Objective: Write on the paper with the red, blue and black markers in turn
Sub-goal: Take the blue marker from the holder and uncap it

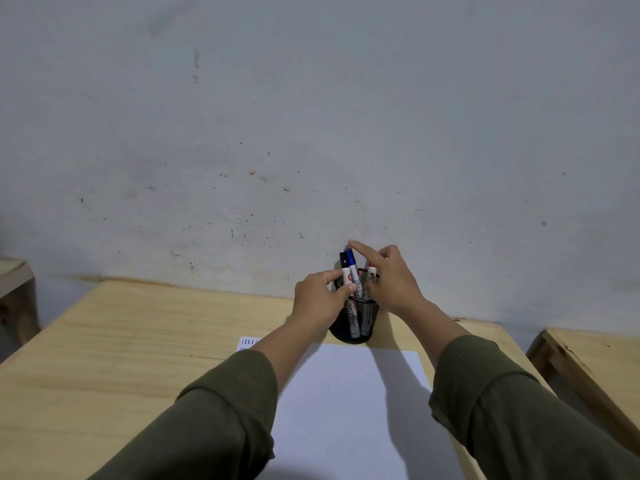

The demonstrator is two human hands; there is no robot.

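Observation:
A black mesh pen cup (360, 323) stands at the far edge of the table, just beyond a blank white paper (346, 393). In the cup stand a black marker (345, 263), a blue marker (351, 258) and a red marker (372, 269). My left hand (318, 303) grips the cup's left rim, with the thumb against the black and blue markers. My right hand (394, 282) reaches over the cup from the right. Its thumb and fingers close around the red marker, whose cap peeks out between them. Its index finger stretches out above the blue cap.
The wooden table (121, 341) butts against a stained grey wall (311, 116). A small sheet with coloured marks (246, 342) lies partly under my left forearm. Another wooden surface (602, 362) stands to the right and one more (14, 275) at the far left.

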